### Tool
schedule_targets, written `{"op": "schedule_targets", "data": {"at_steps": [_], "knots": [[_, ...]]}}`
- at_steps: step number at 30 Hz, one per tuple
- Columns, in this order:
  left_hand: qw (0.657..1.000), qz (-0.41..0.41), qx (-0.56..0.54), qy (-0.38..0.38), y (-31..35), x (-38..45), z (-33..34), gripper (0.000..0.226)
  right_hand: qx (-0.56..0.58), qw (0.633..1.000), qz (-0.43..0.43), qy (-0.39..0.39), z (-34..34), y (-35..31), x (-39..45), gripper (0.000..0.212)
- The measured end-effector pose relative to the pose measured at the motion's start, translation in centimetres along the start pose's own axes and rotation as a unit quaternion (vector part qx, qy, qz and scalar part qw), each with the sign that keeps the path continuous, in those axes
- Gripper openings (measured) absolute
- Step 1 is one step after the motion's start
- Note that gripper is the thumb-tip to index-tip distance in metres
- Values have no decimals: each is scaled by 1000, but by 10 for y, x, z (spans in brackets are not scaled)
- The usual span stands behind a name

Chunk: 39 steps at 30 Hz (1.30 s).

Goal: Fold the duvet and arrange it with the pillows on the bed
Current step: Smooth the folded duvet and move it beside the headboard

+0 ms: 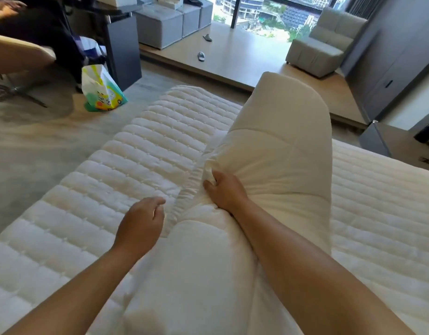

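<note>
Both bare forearms reach forward from the bottom edge. The left hand [141, 222] hangs in the air, palm turned inward, fingers loosely curled and the thumb stretched forward, holding nothing. The right hand [224, 192] lies further ahead, knuckles up, its fingers curled down in a tight grip, the wrist nearly straight.

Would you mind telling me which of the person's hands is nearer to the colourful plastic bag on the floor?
Left. The left hand hovers open over the mattress, on the side toward the plastic bag. The right hand grips the folded duvet, farther from the bag.
</note>
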<state>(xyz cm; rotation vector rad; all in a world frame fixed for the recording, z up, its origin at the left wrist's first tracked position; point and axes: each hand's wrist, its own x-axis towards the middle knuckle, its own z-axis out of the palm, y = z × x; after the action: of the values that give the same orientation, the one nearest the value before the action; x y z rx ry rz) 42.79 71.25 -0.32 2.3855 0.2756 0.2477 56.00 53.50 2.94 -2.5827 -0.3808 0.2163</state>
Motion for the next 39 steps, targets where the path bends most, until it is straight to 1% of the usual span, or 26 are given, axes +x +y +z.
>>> {"op": "schedule_targets", "data": {"at_steps": [1,2,3,5,7,8,9,10,11,12,13,14,15,16,17,18,19,20,21,22,23,25,28,31,34,39], "knots": [[999,5,-37,29,13,3,-7,39,-5,1000,1,-14,10,-3,2,33],[997,30,-56,40,32,3,-13,44,-8,999,0,-31,20,-6,3,36],[994,68,-74,36,54,-1,-13,52,-5,999,-4,-51,29,-7,6,36],[991,122,-56,-15,70,-26,11,67,48,993,-13,-105,40,-10,9,26],[980,167,81,-73,44,-57,50,71,198,968,26,-155,36,-8,13,18],[968,171,143,-116,21,-69,65,70,295,937,58,-176,27,-8,14,17],[960,166,178,-138,-3,-79,77,70,375,905,76,-184,15,-7,16,15],[957,149,194,-154,-20,-85,83,71,427,888,70,-156,1,-6,18,14],[958,135,197,-159,-30,-89,88,71,426,900,41,-84,-17,-4,19,14],[956,129,205,-165,-37,-89,93,71,369,929,-7,33,-36,3,20,14],[954,136,214,-161,-42,-88,98,71,266,947,-59,169,-57,15,24,10],[951,140,218,-168,-46,-87,102,70,140,943,-106,282,-79,29,31,9],[950,147,218,-170,-47,-87,104,69,15,931,-117,346,-103,45,42,20],[953,153,210,-155,-45,-85,103,68,-76,935,-86,335,-124,64,56,36],[960,156,191,-130,-39,-82,100,70,-126,953,-26,274,-141,83,74,51],[970,150,163,-102,-27,-78,97,73,-146,968,38,199,-148,97,91,60],[980,136,131,-61,-9,-72,94,71,-155,975,84,133,-145,109,108,65],[987,126,102,-24,16,-61,91,67,-159,978,107,88,-134,116,123,67],[989,122,84,10,44,-45,90,63,-162,978,115,58,-117,121,135,68],[989,123,79,24,70,-27,92,61,-169,978,116,39,-100,123,143,68],[988,127,89,28,88,-6,98,62,-179,977,117,25,-84,124,149,68],[981,129,145,6,94,32,120,68,-194,973,121,15,-63,127,159,69],[971,104,204,-65,53,55,164,69,-219,968,120,5,-48,140,175,70],[966,91,220,-101,20,57,191,69,-228,968,100,17,-23,157,188,72],[964,91,230,-102,-1,63,206,68,-232,969,89,14,7,165,203,72],[967,99,224,-74,-26,70,225,67,-252,964,77,21,47,179,230,72]]}}
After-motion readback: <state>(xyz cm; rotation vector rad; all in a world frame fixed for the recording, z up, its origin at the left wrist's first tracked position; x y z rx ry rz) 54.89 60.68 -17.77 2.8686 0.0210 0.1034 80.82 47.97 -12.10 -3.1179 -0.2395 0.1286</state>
